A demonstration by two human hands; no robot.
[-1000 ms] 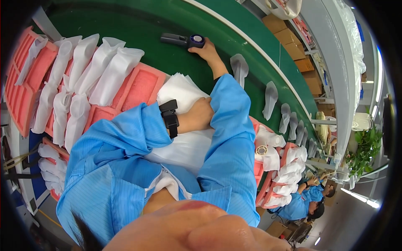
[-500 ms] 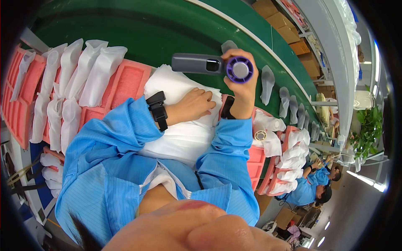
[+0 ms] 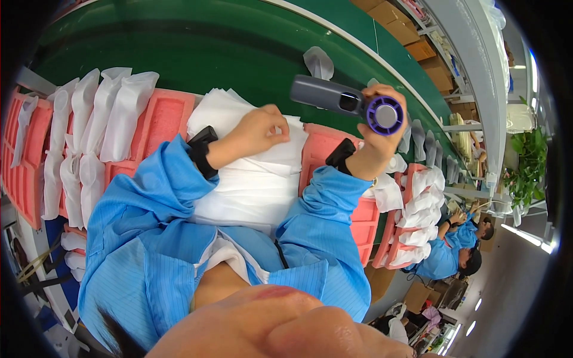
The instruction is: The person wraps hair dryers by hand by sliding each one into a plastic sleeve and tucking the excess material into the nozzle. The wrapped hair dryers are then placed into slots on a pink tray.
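My right hand (image 3: 385, 128) grips a handheld fan (image 3: 327, 96) by its round end. The fan has a dark grey body with a small glossy dark window and a purple ring around a silver hub. It is held over the green bench, right of a stack of thin white packing sleeves (image 3: 248, 185). My left hand (image 3: 258, 130) is above the top of that stack, its fingers curled and thumb drawn in. Whether a sleeve is caught between those fingertips is hidden.
Pink foam trays (image 3: 167, 119) with wrapped items (image 3: 128, 119) are on the left. More wrapped items (image 3: 418, 206) fill a tray at right. Translucent-wrapped pieces, one at the middle (image 3: 318, 62), lie along the green bench (image 3: 239, 48). Co-workers in blue (image 3: 444, 256) are at far right.
My right hand has carried the fan to the right and slightly down. My left hand, spread on the stack before, has shifted left and curled its fingers.
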